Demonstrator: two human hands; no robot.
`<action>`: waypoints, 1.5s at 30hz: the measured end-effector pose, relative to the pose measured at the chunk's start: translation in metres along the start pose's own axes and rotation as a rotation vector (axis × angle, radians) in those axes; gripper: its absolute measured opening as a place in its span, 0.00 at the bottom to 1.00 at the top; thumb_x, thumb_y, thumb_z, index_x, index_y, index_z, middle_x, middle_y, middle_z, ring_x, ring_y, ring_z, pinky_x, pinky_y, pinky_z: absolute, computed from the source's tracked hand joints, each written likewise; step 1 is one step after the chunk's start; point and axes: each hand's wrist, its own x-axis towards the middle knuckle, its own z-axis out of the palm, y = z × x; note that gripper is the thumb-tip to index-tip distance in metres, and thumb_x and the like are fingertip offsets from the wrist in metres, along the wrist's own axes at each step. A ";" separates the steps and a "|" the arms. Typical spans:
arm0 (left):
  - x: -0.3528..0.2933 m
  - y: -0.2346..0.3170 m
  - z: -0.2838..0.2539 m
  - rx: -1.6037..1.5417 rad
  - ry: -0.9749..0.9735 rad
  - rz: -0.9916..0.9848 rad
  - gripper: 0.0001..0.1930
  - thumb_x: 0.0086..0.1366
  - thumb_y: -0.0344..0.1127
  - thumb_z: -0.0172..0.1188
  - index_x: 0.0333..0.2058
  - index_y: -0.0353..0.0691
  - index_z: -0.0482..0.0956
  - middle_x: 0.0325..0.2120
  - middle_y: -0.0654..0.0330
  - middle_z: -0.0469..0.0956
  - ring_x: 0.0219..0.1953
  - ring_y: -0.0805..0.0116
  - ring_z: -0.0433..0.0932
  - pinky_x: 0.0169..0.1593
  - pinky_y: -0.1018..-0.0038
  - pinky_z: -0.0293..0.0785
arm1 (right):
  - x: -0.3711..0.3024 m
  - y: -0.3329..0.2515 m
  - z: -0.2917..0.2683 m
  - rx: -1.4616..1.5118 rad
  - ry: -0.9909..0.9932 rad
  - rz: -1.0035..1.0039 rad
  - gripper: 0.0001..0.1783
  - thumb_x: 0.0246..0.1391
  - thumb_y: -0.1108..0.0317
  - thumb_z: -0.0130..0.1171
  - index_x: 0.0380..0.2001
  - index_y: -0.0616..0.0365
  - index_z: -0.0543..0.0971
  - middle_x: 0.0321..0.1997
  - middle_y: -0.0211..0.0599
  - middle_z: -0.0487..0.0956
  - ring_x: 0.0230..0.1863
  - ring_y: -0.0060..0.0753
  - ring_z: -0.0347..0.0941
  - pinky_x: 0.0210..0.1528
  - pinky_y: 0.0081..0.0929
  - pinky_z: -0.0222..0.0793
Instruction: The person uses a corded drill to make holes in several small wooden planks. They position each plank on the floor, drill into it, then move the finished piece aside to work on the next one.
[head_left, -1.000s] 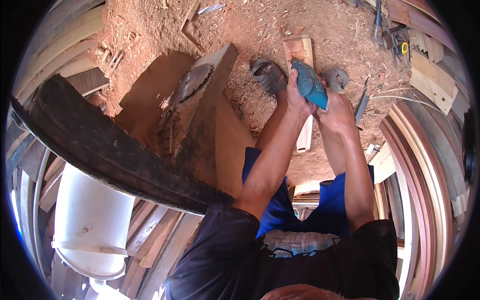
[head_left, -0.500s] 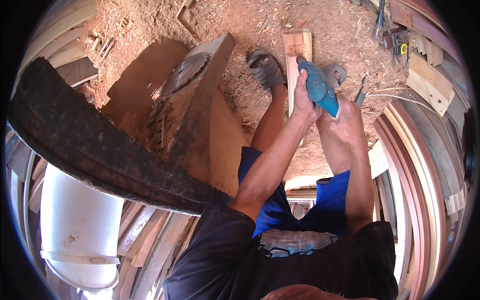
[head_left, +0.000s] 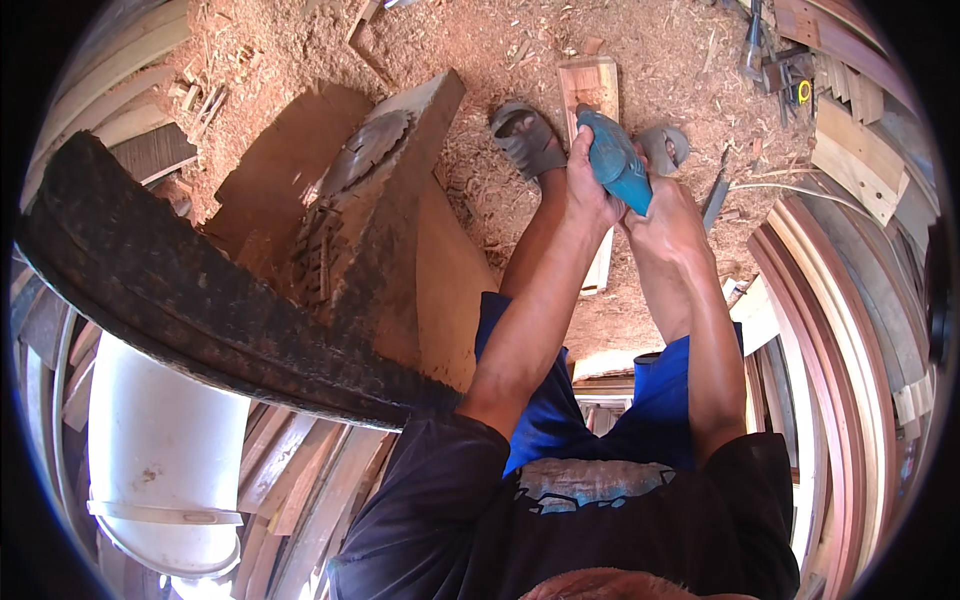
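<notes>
A teal power drill is held in both hands, its front end pointing away from me and down at a wooden board. My left hand grips the drill along its left side, thumb stretched forward on the body. Around its rear end my right hand is closed; the handle is hidden by the hands. The board lies lengthwise on the floor between my two sandalled feet, partly under the drill and my hands. Whether the tip touches the wood cannot be made out.
To my left stands a saw table with a toothed circular blade exposed. A large white pipe is at lower left. Stacked planks line the right side. A chisel-like tool lies by my right foot among sawdust.
The drill and both hands have shifted slightly left and nearer the far end of the board. More of the board's near end shows below my hands.
</notes>
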 end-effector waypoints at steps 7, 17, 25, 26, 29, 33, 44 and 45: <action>0.027 0.012 -0.015 -0.017 -0.026 -0.002 0.32 0.70 0.63 0.46 0.46 0.33 0.73 0.32 0.42 0.78 0.32 0.45 0.81 0.40 0.51 0.82 | 0.012 -0.019 -0.004 0.033 -0.051 0.111 0.23 0.43 0.71 0.68 0.46 0.69 0.80 0.39 0.64 0.83 0.47 0.64 0.82 0.51 0.49 0.77; 0.019 0.025 -0.011 0.061 0.032 -0.029 0.29 0.70 0.59 0.49 0.48 0.35 0.75 0.32 0.45 0.80 0.32 0.47 0.82 0.40 0.49 0.82 | 0.014 -0.028 0.005 -0.040 -0.057 0.209 0.25 0.43 0.68 0.69 0.47 0.68 0.81 0.44 0.60 0.84 0.49 0.58 0.82 0.53 0.45 0.78; 0.019 0.024 -0.009 0.113 -0.021 0.037 0.33 0.69 0.64 0.48 0.46 0.33 0.74 0.30 0.46 0.79 0.29 0.47 0.82 0.37 0.52 0.83 | 0.016 -0.025 0.007 -0.023 -0.047 0.188 0.25 0.40 0.70 0.67 0.47 0.64 0.81 0.39 0.63 0.84 0.45 0.64 0.82 0.49 0.49 0.78; 0.019 0.024 -0.009 0.106 0.000 0.030 0.33 0.69 0.64 0.48 0.46 0.33 0.74 0.30 0.46 0.79 0.29 0.47 0.82 0.37 0.52 0.83 | 0.016 -0.025 0.008 -0.008 -0.041 0.195 0.25 0.40 0.70 0.67 0.46 0.65 0.81 0.40 0.63 0.84 0.45 0.64 0.82 0.49 0.49 0.78; 0.021 0.023 -0.009 0.095 0.032 0.024 0.32 0.70 0.64 0.48 0.47 0.33 0.74 0.30 0.46 0.79 0.29 0.47 0.81 0.37 0.52 0.83 | 0.017 -0.026 0.007 0.016 -0.035 0.204 0.24 0.41 0.70 0.67 0.45 0.66 0.81 0.40 0.63 0.84 0.45 0.63 0.82 0.49 0.49 0.78; 0.024 0.023 -0.012 0.082 0.022 0.030 0.32 0.70 0.63 0.48 0.47 0.34 0.74 0.29 0.46 0.79 0.30 0.46 0.81 0.38 0.52 0.83 | 0.025 -0.023 0.008 -0.050 -0.054 0.186 0.25 0.42 0.64 0.69 0.45 0.65 0.82 0.40 0.63 0.84 0.46 0.64 0.82 0.49 0.50 0.78; 0.046 0.022 -0.022 0.093 0.036 0.025 0.35 0.68 0.66 0.51 0.49 0.32 0.72 0.31 0.45 0.78 0.34 0.46 0.81 0.40 0.50 0.82 | 0.041 0.005 0.021 -0.024 0.004 0.114 0.23 0.44 0.65 0.70 0.45 0.65 0.82 0.44 0.59 0.84 0.49 0.59 0.82 0.52 0.49 0.78; 0.044 0.019 -0.018 0.080 0.050 0.029 0.36 0.68 0.66 0.51 0.49 0.32 0.72 0.31 0.44 0.78 0.33 0.46 0.81 0.40 0.50 0.82 | 0.040 0.009 0.020 -0.010 0.011 0.092 0.22 0.44 0.67 0.69 0.44 0.65 0.82 0.44 0.59 0.84 0.49 0.58 0.82 0.51 0.49 0.78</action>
